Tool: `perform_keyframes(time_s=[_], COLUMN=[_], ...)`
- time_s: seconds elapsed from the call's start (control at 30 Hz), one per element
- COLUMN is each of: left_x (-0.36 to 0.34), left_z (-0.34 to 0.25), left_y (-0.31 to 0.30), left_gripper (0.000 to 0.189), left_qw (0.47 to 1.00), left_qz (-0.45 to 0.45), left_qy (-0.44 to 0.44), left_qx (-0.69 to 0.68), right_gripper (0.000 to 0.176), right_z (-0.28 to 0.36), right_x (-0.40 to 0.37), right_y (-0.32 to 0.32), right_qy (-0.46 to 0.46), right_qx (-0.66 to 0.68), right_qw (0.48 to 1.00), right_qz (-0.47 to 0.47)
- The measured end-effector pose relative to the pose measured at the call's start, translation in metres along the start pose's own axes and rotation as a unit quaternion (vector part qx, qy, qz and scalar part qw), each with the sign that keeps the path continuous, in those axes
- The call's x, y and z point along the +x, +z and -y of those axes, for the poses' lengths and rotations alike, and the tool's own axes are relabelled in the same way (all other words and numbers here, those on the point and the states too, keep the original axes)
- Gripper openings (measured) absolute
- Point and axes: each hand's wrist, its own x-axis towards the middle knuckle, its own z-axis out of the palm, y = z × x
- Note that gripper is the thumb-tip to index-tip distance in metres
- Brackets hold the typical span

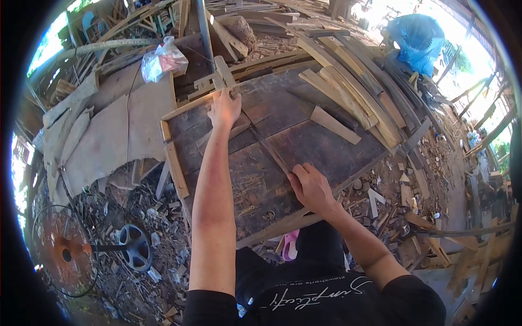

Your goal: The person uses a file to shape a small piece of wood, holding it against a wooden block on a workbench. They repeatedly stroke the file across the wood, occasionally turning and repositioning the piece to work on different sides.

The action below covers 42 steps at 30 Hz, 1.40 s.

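A long, thin, brownish strip [267,144] runs diagonally over the dark, worn wooden worktable [337,144]. My right hand [312,190] is closed on its near end, close to the table's front edge. At the far end, my left hand [224,110] has its fingers curled where the strip meets it, beside an upright wooden piece [223,70] at the back edge. The fingertips of the left hand are partly hidden. Under my left wrist lies a flat board piece [238,131]. A tapered wood offcut [335,125] rests on the table to the right.
Long curved planks [353,89] are stacked along the table's right side. Brown sheets [111,130] lean at left, with a clear plastic bag [164,60] above them. A spoked wheel [136,248] stands at lower left. Wood scraps [375,202] litter the ground.
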Motion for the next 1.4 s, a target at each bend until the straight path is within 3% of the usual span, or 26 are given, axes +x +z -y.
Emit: perform_keyframes(time_s=[0.3, 0.57, 0.7, 0.8, 0.9, 1.0, 1.3, 1.4], left_x=[-0.007, -0.013, -0.022, -0.035, -0.058, -0.078, -0.077, -0.080], left_z=[-0.009, -0.012, -0.017, -0.017, -0.011, -0.010, -0.011, -0.005], left_y=[-0.006, -0.005, -0.005, -0.013, -0.015, -0.012, -0.005, -0.006], left_gripper=[0.044, 0.044, 0.037, 0.032, 0.029, 0.029, 0.028, 0.026], left_qw=[1.000, 0.999, 0.992, 0.975, 0.975, 0.984, 0.971, 0.968], left_qz=[0.011, -0.017, -0.120, -0.192, -0.162, -0.115, -0.169, -0.184], left_qy=[-0.001, 0.009, 0.038, 0.097, 0.090, 0.052, 0.024, 0.083], left_qx=[0.028, 0.038, -0.009, 0.053, 0.121, 0.129, 0.167, 0.149], right_gripper=[0.012, 0.021, 0.023, 0.024, 0.023, 0.023, 0.023, 0.024], right_z=[0.008, 0.024, 0.018, 0.014, 0.012, 0.006, 0.011, 0.013], right_x=[0.011, 0.059, 0.086, 0.096, 0.098, 0.100, 0.064, 0.067], right_y=[0.012, 0.007, 0.040, 0.057, 0.057, 0.057, 0.039, 0.036], right_qy=[0.006, 0.039, 0.032, 0.053, 0.072, 0.025, 0.035, 0.059], right_qx=[-0.075, -0.105, -0.093, -0.114, -0.115, -0.124, -0.106, -0.123], right_qw=[0.997, 0.993, 0.995, 0.992, 0.990, 0.992, 0.994, 0.990], right_qz=[-0.020, 0.022, -0.019, -0.009, 0.019, 0.000, -0.018, 0.022])
